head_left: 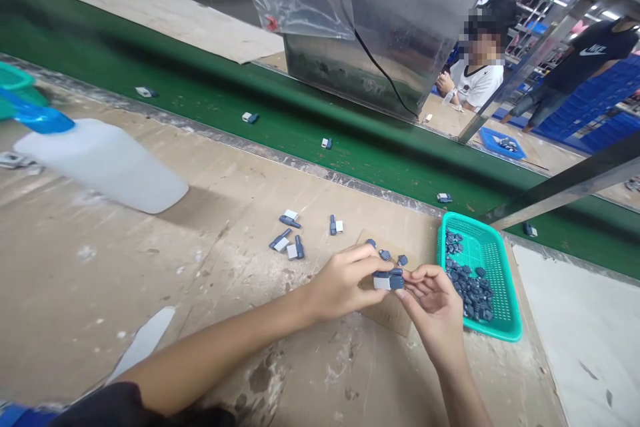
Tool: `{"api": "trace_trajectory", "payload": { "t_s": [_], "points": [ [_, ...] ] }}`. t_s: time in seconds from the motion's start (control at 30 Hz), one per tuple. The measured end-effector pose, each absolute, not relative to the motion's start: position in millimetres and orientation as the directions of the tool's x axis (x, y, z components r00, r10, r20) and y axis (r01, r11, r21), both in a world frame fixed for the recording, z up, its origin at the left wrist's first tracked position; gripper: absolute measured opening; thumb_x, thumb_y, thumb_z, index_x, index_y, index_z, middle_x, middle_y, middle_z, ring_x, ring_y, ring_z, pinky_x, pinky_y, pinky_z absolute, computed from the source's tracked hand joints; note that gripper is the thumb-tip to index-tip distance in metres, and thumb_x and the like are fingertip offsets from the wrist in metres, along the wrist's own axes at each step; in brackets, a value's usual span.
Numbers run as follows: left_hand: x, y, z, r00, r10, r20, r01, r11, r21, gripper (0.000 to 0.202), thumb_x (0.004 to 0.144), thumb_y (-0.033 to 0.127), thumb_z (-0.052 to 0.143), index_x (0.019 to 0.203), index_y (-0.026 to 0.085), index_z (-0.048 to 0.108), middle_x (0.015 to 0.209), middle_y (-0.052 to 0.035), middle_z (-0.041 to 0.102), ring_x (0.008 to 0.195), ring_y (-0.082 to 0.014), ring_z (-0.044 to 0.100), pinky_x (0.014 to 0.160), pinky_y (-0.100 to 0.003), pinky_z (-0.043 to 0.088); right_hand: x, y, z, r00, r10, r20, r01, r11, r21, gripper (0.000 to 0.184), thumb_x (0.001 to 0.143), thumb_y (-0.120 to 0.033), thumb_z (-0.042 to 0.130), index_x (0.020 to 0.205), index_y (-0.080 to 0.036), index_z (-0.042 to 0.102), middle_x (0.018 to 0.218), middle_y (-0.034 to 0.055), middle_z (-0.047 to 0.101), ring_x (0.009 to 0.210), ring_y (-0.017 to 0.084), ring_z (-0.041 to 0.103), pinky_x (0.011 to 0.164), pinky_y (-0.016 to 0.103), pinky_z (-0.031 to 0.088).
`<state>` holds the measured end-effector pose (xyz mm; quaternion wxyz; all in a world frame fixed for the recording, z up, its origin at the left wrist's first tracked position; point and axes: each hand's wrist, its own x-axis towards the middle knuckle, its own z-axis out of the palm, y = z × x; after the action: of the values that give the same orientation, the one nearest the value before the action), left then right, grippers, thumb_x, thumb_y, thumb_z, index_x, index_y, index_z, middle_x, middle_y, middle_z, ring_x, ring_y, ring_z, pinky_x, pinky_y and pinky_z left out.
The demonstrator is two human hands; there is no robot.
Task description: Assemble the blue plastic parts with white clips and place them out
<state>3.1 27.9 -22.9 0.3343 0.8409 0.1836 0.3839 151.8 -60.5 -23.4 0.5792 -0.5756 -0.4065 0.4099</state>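
My left hand (pixel 347 280) pinches a small dark-blue and white plastic part (pixel 383 283) between thumb and fingers. At the part's right end, the fingertips of my right hand (pixel 434 300) close in and touch it; whether they also hold a small cap is hidden. Just beyond the hands, a few small dark-blue knob-like pieces (pixel 385 255) lie on a square of cardboard (pixel 387 315). Similar blue-and-white parts (pixel 295 251) rest in a loose group to the left, and one more part (pixel 335 225) sits a little apart from them.
A green perforated basket (pixel 511 307) with many dark-blue pieces stands right of my hands. Beyond the bench runs a green conveyor belt (pixel 200 110) carrying several spaced-out parts. A white scoop-like plastic piece (pixel 107 163) lies left. A metal post (pixel 565 183) slants at right; a co-worker (pixel 483 77) sits across.
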Motion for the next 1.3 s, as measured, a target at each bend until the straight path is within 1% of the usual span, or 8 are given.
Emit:
{"api": "trace_trajectory", "payload": {
  "t_s": [0.27,0.47,0.67,0.8,0.87,0.97,1.17,1.3],
  "points": [
    [-1,12,-9,0.578,0.361,0.732,-0.023,-0.889,0.457,0.025,0.072,0.014,0.057,0.096,0.019,0.056,0.072,-0.0007,0.063,0.067,-0.0115,0.057,0.062,-0.026,0.048,153,-67,-10,-0.175,0.948,-0.264,-0.342,-0.310,-0.887,0.065,0.059,-0.051,0.070,0.111,-0.024,0.041,0.084,0.0041,0.062,0.077,0.020,0.060,0.069,0.030,0.045],
    [-5,-10,3,0.584,0.310,0.750,-0.097,-0.891,0.444,0.028,0.069,0.012,0.060,0.096,0.018,0.055,0.070,-0.0010,0.062,0.060,-0.0115,0.053,0.056,-0.027,0.046,142,-90,-10,-0.152,0.977,-0.151,-0.485,-0.207,-0.850,0.060,0.053,-0.052,0.073,0.099,-0.029,0.042,0.074,-0.0012,0.060,0.066,0.016,0.060,0.059,0.025,0.043],
    [43,52,6,0.888,0.249,0.387,-0.024,-0.814,0.581,0.025,0.072,0.022,0.060,0.097,0.020,0.062,0.082,-0.0016,0.064,0.070,-0.0132,0.058,0.062,-0.024,0.045,230,-71,-4,0.010,0.994,-0.109,0.230,-0.108,-0.967,0.043,0.080,-0.042,0.049,0.118,-0.024,0.040,0.087,0.0048,0.060,0.073,0.017,0.058,0.070,0.032,0.045],
    [95,134,-11,0.842,0.509,0.177,0.335,-0.752,0.567,0.026,0.070,0.023,0.059,0.095,0.018,0.064,0.088,-0.0037,0.065,0.078,-0.0168,0.059,0.070,-0.024,0.044,303,-56,-26,0.310,0.946,0.090,0.874,-0.247,-0.419,0.023,0.078,-0.023,0.047,0.097,-0.015,0.055,0.084,0.0112,0.060,0.072,0.023,0.058,0.067,0.038,0.045],
    [113,166,-23,0.741,0.651,0.162,0.513,-0.706,0.488,0.029,0.074,0.024,0.054,0.101,0.017,0.061,0.093,-0.0067,0.064,0.086,-0.0207,0.058,0.075,-0.027,0.043,320,-50,-40,0.333,0.940,0.078,0.942,-0.328,-0.078,0.018,0.074,-0.014,0.047,0.088,-0.012,0.059,0.080,0.0151,0.060,0.071,0.026,0.059,0.065,0.039,0.045],
    [121,196,-40,0.629,0.763,0.150,0.642,-0.618,0.453,0.042,0.079,0.032,0.049,0.118,0.016,0.050,0.100,-0.0123,0.060,0.094,-0.0263,0.055,0.078,-0.034,0.042,324,-41,-55,0.401,0.916,0.014,0.904,-0.399,0.154,0.017,0.071,-0.007,0.045,0.076,-0.010,0.061,0.072,0.0175,0.060,0.063,0.027,0.060,0.056,0.036,0.044],
    [96,245,-53,0.348,0.927,0.140,0.799,-0.371,0.473,0.039,0.078,0.021,0.050,0.117,0.016,0.049,0.122,-0.0192,0.041,0.118,-0.0375,0.031,0.092,-0.051,0.028,326,-29,-56,0.378,0.926,0.008,0.921,-0.377,0.102,0.019,0.063,-0.002,0.046,0.061,-0.012,0.061,0.070,0.0177,0.063,0.066,0.028,0.061,0.060,0.036,0.046],
    [80,269,-55,0.279,0.958,0.070,0.756,-0.265,0.598,0.024,0.075,0.015,0.052,0.097,0.013,0.061,0.112,-0.0165,0.047,0.110,-0.0327,0.041,0.090,-0.043,0.035,327,-35,-47,0.355,0.933,0.056,0.932,-0.348,-0.102,0.020,0.067,-0.014,0.048,0.079,-0.014,0.064,0.079,0.0108,0.065,0.073,0.023,0.061,0.070,0.035,0.049]
  ]
}}
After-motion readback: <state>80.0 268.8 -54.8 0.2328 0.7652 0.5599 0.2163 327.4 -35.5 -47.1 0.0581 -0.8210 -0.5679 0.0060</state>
